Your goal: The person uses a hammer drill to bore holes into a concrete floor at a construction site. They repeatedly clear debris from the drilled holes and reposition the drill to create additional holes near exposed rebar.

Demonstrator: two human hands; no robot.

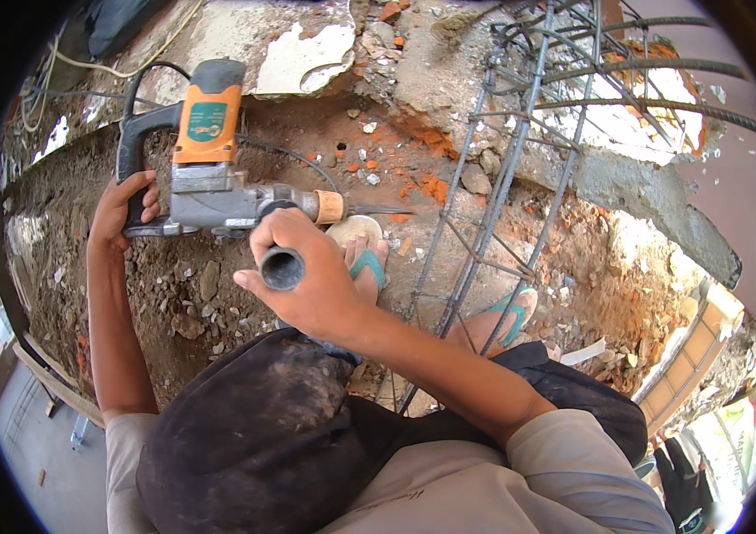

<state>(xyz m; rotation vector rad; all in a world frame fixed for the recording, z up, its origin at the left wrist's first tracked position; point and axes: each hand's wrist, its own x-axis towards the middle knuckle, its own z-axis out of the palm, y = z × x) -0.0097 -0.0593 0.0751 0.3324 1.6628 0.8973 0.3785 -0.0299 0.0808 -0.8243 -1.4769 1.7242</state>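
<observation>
An orange and grey demolition hammer (pixel 209 191) lies level across the view, its pointed chisel bit (pixel 382 210) aimed right. Around its black rear handle (pixel 131 147) my left hand (pixel 120 206) is closed. My right hand (pixel 311 271) wraps the dark tubular side handle (pixel 282 269), whose hollow end faces up between thumb and fingers. Beyond the orange collar (pixel 329 206), the bit's tip hangs over or rests against reddish rubble; I cannot tell which. My feet in green flip-flops (pixel 512 316) stand just below and right of the bit.
A steel rebar cage (pixel 494 200) runs upright past my feet, with bent bars (pixel 663 64) reaching right. Broken concrete (pixel 307 53) edges the dug soil at the top. Loose stones and brick bits (pixel 431 187) lie about. A power cable (pixel 293 151) trails behind the tool. A person (pixel 685 481) is at lower right.
</observation>
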